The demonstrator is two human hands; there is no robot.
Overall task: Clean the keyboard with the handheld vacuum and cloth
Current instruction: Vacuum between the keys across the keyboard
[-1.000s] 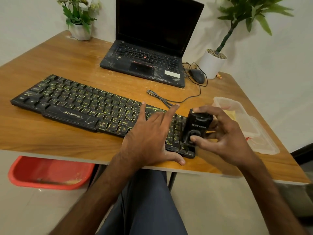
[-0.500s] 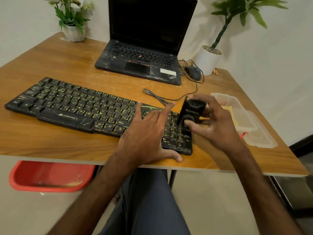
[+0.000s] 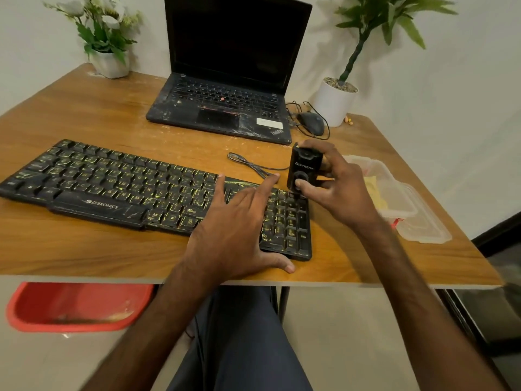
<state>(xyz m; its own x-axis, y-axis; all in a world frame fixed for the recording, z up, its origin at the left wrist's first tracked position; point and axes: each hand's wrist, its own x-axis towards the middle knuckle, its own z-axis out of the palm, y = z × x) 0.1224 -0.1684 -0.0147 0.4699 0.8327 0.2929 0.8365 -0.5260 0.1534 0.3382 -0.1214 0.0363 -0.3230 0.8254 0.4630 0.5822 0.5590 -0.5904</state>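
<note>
Keyboard (image 3: 127, 187): black, lay along the near edge of the table (image 3: 84, 249), tilted slightly, its number-pad end towards the near right corner. Yellowish specks showed across most keys.

Handheld vacuum (image 3: 303, 170): small black unit, held upright with its lower end down on the far right corner of the keyboard, above the number pad. Could not tell from this view whether it was running.

Right hand (image 3: 338, 190): gripped the vacuum, thumb on the front by the round button, fingers curled over the top and back.

Left hand (image 3: 236, 232): flat and spread on the keys just left of the number pad, thumb on the table at the keyboard's near edge. It held nothing.

Judgement: vacuum step in hand, being worked at the right end; cloth step not yet begun.

Next move calls for drawing the nozzle along the key rows towards the left end, keeping it close to the gaps, with the flat hand bracing the board and shifting clear of the path.

Clear plastic container (image 3: 417, 221) stood by the right edge, something yellow (image 3: 375, 193) inside; possibly the cloth, could not tell. Keyboard's cable (image 3: 251, 165) ran towards the laptop (image 3: 225, 108) at the far edge.
</note>
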